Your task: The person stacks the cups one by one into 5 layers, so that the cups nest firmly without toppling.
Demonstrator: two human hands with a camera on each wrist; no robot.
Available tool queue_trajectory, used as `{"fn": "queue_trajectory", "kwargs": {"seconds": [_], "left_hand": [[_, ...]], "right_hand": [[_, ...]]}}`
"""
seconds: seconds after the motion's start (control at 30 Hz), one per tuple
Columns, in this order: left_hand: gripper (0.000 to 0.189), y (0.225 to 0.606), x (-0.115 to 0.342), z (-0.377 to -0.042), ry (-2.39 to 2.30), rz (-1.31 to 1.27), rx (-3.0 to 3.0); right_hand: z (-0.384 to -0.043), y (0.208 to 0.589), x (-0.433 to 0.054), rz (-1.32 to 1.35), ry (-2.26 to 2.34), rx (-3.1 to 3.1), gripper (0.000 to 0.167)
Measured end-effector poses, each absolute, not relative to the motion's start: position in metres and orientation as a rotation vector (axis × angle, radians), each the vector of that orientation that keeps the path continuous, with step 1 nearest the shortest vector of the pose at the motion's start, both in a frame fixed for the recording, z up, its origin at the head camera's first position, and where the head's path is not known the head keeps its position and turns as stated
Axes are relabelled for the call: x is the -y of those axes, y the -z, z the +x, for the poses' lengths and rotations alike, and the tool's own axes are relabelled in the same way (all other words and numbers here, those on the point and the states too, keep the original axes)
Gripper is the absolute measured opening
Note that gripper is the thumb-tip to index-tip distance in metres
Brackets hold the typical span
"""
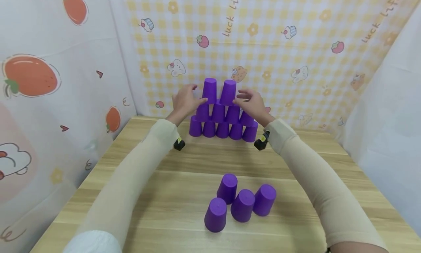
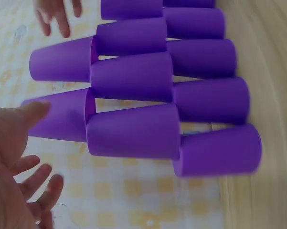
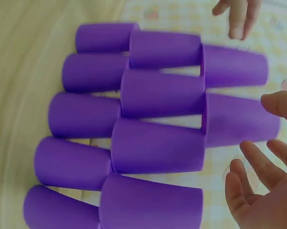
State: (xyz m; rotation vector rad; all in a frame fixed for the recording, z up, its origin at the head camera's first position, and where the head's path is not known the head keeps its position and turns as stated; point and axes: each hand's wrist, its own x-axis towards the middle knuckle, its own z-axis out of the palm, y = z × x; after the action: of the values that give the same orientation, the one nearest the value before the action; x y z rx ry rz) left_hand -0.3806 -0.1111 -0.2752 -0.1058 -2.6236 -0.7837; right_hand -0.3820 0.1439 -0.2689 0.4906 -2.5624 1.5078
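Purple plastic cups stand upside down in a stepped wall at the back of the table. Its bottom row (image 1: 222, 130) and middle row (image 1: 218, 113) hold several cups each. On top are a left cup (image 1: 209, 89) and a right cup (image 1: 228, 91), slightly apart. My left hand (image 1: 185, 99) is beside the top left cup, thumb extended over its side and fingers spread away from it in the left wrist view. Around the outer side of the top right cup, my right hand (image 1: 252, 102) has its fingers parted; whether a fingertip touches is unclear.
Several more upside-down purple cups (image 1: 242, 205) stand close together on the wooden table (image 1: 164, 205), nearer to me. Behind the wall of cups hangs a yellow checked cloth (image 1: 283, 56). A white printed cloth (image 1: 75, 63) closes the left side.
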Motion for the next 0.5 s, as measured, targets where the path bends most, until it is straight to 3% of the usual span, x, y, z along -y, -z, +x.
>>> {"fn": "queue_trajectory", "kwargs": {"seconds": [0.23, 0.5], "left_hand": [[0.061, 0.300, 0.114, -0.340, 0.785, -0.363, 2.549], [0.039, 0.342, 0.092, -0.286, 0.984, -1.047, 2.726]], "right_hand": [[-0.339, 0.277, -0.158, 0.721, -1.413, 2.636, 0.050], [-0.278, 0.307, -0.206, 1.266, -1.275, 2.751, 0.039]]}}
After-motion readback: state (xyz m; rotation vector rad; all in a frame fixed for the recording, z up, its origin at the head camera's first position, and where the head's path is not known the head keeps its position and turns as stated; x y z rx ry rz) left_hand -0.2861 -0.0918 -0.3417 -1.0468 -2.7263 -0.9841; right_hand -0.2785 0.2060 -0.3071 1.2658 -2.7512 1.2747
